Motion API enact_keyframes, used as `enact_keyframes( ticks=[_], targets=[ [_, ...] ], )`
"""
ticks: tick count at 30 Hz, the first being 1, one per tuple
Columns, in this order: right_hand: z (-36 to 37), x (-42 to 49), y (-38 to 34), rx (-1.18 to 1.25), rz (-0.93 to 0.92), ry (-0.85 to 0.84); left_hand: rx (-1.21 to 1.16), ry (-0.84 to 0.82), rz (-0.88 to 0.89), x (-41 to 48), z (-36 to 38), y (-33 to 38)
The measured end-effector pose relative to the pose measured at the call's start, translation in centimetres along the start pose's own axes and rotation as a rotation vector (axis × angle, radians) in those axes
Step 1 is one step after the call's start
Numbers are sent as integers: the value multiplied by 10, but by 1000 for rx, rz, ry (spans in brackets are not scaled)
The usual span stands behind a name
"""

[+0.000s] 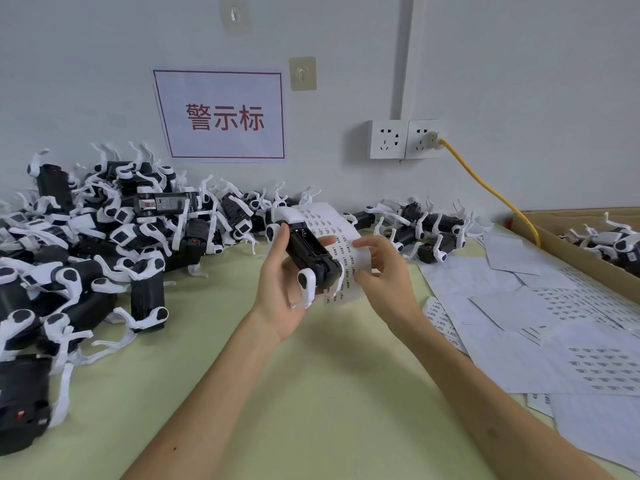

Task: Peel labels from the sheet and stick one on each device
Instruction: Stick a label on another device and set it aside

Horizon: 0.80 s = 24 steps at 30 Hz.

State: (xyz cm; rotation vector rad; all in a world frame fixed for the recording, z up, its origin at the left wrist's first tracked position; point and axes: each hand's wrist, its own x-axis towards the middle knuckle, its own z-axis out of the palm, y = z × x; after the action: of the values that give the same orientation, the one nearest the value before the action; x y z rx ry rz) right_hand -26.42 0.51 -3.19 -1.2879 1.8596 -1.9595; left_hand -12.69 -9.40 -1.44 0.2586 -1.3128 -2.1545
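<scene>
Pale green table mat (311, 393), 6 o'clock: both bare forearms reach over it toward the centre.

Left hand (277, 296), centre: fingers and thumb curled round one black-and-white plastic device (308, 247), held clear of the mat with its long axis tilted. Its fingertips show behind the device, against the sheet.

Right hand (384, 271), just right of centre: fingers and thumb pinch the curled edge of a white paper label sheet (332, 230) printed with rows of small dark labels. The sheet stands behind and beside the held device, touching it. Whether a label is already lifted is too small to tell.

Loose white paper sheets (554, 323), 3 to 4 o'clock: overlapping on the mat, some with label rows, some bare.

Heaped pile of black-and-white devices (104, 244), 9 to 10 o'clock: large, tangled, against the wall. Labels on them cannot be made out.

Smaller cluster of the same devices (422, 230), 1 o'clock.

Brown cardboard box (561, 244), 2 o'clock: more devices inside.

White wall, 12 o'clock: red-bordered paper sign (221, 114), twin white wall sockets (403, 138), yellow cable (491, 192) plugged in and trailing toward the box.

Progress, as a judgement: one device in hand at the peeling stage, its label not yet seen applied. Bare sheets and boxed units suggest work underway, and the big heap suggests much remains.
</scene>
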Motion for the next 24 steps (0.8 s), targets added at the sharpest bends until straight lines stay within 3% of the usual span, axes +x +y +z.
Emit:
enact_keyframes(
  ticks=[4,16,24],
  targets=[
    [1,1,-1,79,41,42,24,5,19,-1,1,0],
    [1,0,-4,-51,-36,55,-19,27,-24,-6,12,0],
    [0,1,-5,-190,-68,142,93,-4,6,-8,15,-3]
  ],
)
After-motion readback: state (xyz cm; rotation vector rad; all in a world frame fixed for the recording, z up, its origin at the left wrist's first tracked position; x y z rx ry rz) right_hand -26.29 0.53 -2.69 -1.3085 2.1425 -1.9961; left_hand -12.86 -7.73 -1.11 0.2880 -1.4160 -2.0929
